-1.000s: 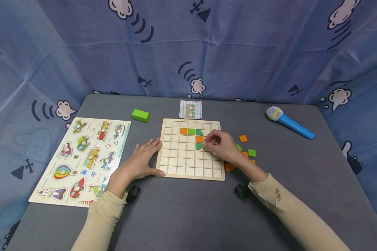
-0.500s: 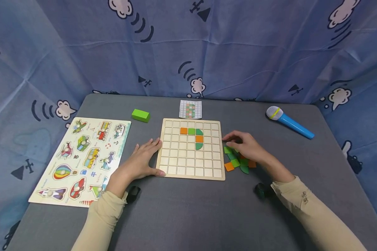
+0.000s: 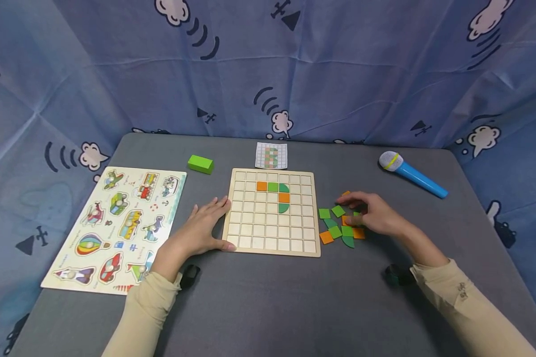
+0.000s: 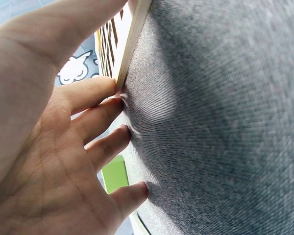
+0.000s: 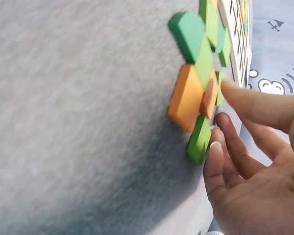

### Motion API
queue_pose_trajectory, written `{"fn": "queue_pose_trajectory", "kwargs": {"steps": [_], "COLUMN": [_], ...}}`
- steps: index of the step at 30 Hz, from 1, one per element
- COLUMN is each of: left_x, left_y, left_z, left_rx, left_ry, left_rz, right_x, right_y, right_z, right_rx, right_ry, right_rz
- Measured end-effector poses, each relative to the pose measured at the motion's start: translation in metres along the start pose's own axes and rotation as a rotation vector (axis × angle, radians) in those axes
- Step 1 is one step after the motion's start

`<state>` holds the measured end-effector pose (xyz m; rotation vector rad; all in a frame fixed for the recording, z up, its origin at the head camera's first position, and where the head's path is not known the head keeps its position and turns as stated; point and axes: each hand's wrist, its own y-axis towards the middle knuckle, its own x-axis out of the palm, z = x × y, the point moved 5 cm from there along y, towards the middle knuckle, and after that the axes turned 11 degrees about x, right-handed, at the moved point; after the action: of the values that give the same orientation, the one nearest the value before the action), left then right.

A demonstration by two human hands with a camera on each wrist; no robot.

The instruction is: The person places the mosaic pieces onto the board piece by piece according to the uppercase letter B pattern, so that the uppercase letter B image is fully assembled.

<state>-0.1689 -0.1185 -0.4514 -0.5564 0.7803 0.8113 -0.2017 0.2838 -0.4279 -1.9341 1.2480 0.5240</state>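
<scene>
Well, taking twelve o'clock as the curtain (image 3: pixel 268 74), a picture puzzle (image 3: pixel 131 174) lies at nine from the grid board (image 3: pixel 259 218). A green block (image 3: pixel 200 164) sits near ten. The left hand (image 3: pixel 198 225) rests spread at the board's left edge, pinching nothing. Five set tiles (image 3: pixel 273 187) show in the grid, with a small printed card (image 3: pixel 271 155) at twelve; loose tiles (image 3: pixel 334 232) lie just beside the rim, about three. Among them an orange tile (image 3: pixel 344 220) lies at nine from the right hand (image 3: pixel 377 213) — clearly the nearer hand — by its thumb tip. It looks square, so no long axis. That grip has thumb and fingers apart — whether the thumb touches, I can't tell. Neighbouring tiles crowd around. Rightmost, a toy microphone (image 3: pixel 413 174) lies between one and two from that hand.
</scene>
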Motion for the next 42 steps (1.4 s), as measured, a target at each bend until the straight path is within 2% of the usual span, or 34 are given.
{"fn": "queue_pose_trajectory", "kwargs": {"steps": [7, 19, 23, 29, 32, 37, 42], "left_x": [0.000, 0.000, -0.001, -0.002, -0.002, -0.002, -0.002], "left_y": [0.000, 0.000, -0.001, -0.001, -0.001, -0.001, -0.002], "left_z": [0.000, 0.002, 0.003, 0.004, 0.004, 0.004, 0.004], "left_rx": [0.001, 0.000, 0.004, 0.007, 0.005, 0.006, 0.009], "left_ry": [0.003, 0.007, 0.005, 0.009, 0.004, 0.007, 0.012], "left_rz": [0.001, 0.002, 0.005, 0.005, 0.003, 0.004, 0.006], "right_x": [0.002, 0.012, 0.014, 0.014, 0.013, 0.013, 0.021], "right_y": [-0.002, 0.001, 0.001, 0.002, 0.003, 0.006, 0.008], "right_z": [0.006, 0.005, 0.004, 0.003, 0.001, -0.009, -0.025], "right_rx": [0.013, 0.047, 0.063, 0.072, 0.062, -0.024, -0.092], "right_ry": [-0.027, -0.027, -0.046, -0.054, -0.025, 0.058, 0.170], "right_rz": [0.025, 0.182, 0.211, 0.212, 0.208, 0.199, 0.134]}}
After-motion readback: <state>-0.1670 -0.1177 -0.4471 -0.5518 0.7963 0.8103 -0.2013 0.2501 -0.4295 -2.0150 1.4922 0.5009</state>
